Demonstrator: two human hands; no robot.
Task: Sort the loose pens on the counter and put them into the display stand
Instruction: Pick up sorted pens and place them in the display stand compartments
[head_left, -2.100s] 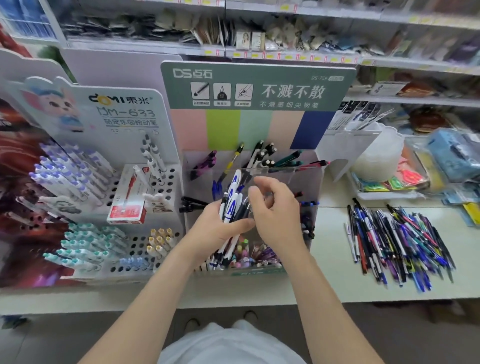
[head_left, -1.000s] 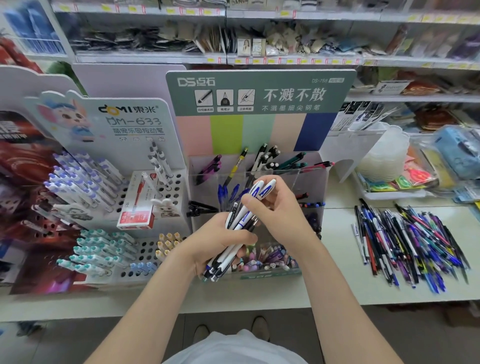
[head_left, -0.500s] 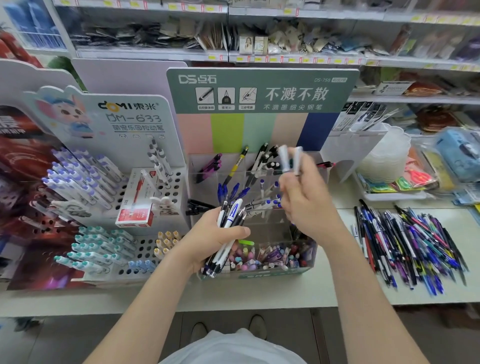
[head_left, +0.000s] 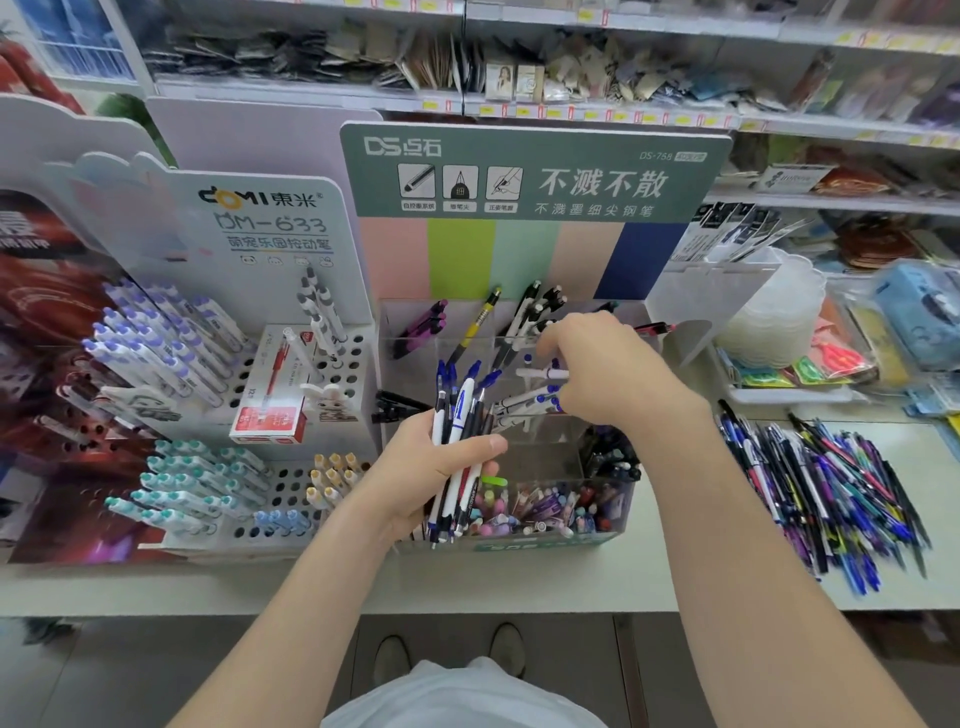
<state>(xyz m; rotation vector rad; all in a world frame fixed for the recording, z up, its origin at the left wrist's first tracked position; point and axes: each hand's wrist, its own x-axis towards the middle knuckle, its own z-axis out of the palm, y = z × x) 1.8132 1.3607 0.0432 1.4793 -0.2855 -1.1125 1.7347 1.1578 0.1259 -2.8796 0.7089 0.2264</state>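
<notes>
1. The bundle of pens is gripped by the left hand in front of the clear display stand, over its lowest front tier. The fingers are curled round the barrels and the thumb is pressed across them. The pens sit at uneven heights, so one could slide out if the grip is loosened. It would drop among the small coloured items in the front tier.
2. The white pens with blue ends lie tilted in the stand's middle tier. The right hand is held over them with its fingers curled downward. Whether a pen is pinched or only touched cannot be told. A pen let go at a slant could end up across a divider or in the wrong compartment, and the sort would be spoiled.
3. The stand is judged to be light plastic. A push from the right hand could shove it backward or knock over the upright pens in its rear tier.
4. The heap of loose pens lies on the table, to the right of the stand and apart from it. The right forearm passes just beside the heap. Some pens lie near the table's front edge, and a careless sweep could roll them off.
</notes>
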